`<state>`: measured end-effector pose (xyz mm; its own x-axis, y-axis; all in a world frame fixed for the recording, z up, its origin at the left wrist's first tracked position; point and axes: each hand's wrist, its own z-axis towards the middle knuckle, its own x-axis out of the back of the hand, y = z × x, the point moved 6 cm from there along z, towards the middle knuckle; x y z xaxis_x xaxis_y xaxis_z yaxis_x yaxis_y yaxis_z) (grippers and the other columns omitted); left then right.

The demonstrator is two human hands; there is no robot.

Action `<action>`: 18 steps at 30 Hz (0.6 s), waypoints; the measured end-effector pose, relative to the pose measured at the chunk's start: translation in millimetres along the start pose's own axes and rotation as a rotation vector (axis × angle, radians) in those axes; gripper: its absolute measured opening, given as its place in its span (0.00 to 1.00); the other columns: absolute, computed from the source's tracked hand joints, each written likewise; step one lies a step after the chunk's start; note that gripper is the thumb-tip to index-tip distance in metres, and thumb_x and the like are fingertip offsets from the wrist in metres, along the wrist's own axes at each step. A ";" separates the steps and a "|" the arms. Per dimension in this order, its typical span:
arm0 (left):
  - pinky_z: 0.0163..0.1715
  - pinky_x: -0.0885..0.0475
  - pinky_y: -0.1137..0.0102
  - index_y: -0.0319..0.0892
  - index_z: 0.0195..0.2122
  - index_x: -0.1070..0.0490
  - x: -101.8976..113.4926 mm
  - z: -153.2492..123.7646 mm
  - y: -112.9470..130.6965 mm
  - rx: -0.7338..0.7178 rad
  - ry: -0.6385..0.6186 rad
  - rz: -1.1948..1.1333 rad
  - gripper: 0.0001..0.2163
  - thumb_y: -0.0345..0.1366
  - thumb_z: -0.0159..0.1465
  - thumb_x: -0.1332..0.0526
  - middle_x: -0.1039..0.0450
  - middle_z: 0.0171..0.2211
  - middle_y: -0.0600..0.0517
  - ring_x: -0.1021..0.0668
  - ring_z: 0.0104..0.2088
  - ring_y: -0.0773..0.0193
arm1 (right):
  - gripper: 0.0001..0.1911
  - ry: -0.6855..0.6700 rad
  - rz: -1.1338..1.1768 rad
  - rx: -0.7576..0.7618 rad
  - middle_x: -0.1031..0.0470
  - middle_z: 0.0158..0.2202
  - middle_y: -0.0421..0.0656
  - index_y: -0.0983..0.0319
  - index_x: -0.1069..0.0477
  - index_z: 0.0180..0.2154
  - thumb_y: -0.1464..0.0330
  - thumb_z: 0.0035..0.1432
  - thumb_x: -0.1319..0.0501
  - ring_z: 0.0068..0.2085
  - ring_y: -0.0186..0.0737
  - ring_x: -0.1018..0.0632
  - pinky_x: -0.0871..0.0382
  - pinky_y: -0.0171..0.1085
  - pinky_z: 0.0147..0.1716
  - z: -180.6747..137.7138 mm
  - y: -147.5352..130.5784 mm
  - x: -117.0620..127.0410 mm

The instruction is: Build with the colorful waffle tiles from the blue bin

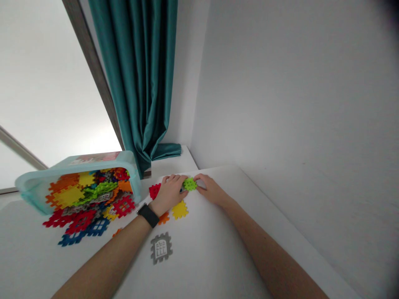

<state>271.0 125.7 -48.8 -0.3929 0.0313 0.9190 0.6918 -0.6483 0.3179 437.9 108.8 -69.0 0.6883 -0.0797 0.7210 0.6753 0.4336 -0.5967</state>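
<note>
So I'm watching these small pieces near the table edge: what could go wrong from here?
1. The green piece, pinched between the left hand and right hand, sits close to the table's far edge; a slip might send it off.
2. The tipped bin may spill more tiles.

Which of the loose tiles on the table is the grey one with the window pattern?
The grey window tile, lying flat and alone nearest the camera, between both forearms. The yellow tile and red tile sit up by the left hand.
</note>
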 end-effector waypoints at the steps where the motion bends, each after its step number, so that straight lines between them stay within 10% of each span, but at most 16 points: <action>1: 0.56 0.38 0.53 0.47 0.56 0.32 -0.3 0.0 -0.3 0.002 0.002 -0.001 0.19 0.38 0.63 0.36 0.25 0.54 0.45 0.27 0.55 0.47 | 0.18 0.006 0.004 -0.005 0.23 0.45 0.43 0.57 0.31 0.45 0.79 0.54 0.41 0.49 0.45 0.23 0.31 0.46 0.53 -0.2 0.4 0.3; 18: 0.55 0.38 0.53 0.46 0.55 0.32 1.7 0.1 2.9 0.006 -0.009 0.025 0.18 0.37 0.64 0.36 0.25 0.54 0.45 0.27 0.55 0.47 | 0.14 0.044 -0.014 0.009 0.25 0.36 0.41 0.58 0.30 0.40 0.78 0.51 0.41 0.40 0.44 0.24 0.30 0.44 0.46 0.6 4.2 -1.7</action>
<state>272.4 123.9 -46.2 -0.3701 0.0219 0.9287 0.7053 -0.6440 0.2963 439.4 111.3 -72.5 0.6901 -0.1256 0.7128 0.6826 0.4403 -0.5833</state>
